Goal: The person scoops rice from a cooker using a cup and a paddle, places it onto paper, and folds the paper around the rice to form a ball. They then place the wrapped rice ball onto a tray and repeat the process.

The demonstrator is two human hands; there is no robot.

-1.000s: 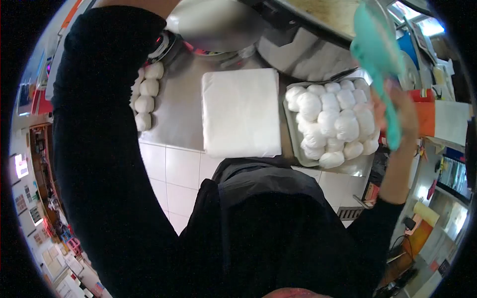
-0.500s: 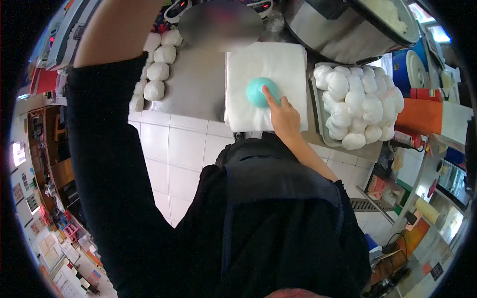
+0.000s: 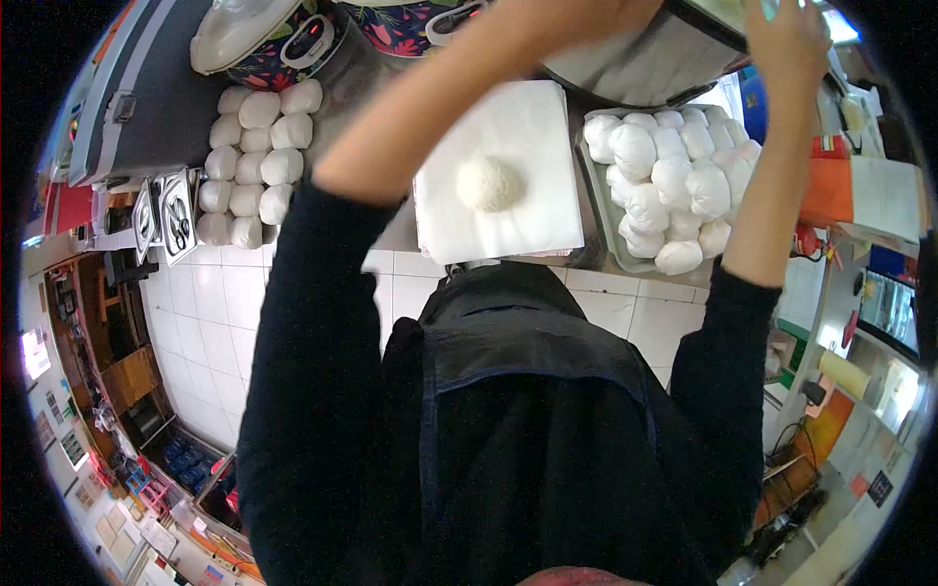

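A round mound of white rice (image 3: 489, 184) sits on a stack of white sheets (image 3: 547, 220). My left hand (image 3: 620, 12) reaches across to the top edge, over the large metal pot (image 3: 645, 63); its fingers are blurred and partly cut off. Farther right, my right hand (image 3: 787, 44) is raised beside the pot's rim, its fingers round a teal bowl (image 3: 770, 8), of which only small bits show. Several white wrapped bundles (image 3: 647, 207) are piled in a tray (image 3: 603, 220) right of the sheets.
More white bundles (image 3: 249, 168) stand in rows on the left of the table. Two flower-patterned pots (image 3: 269, 63) are behind them. A grey case (image 3: 147, 88) and metal trays with utensils (image 3: 178, 220) are at the far left. A blue container (image 3: 752, 103) stands behind the tray.
The teal bowl has been lifted off the sheets, and the rice mound is now uncovered. My right hand has moved up and right; my left arm has swung right over the table.
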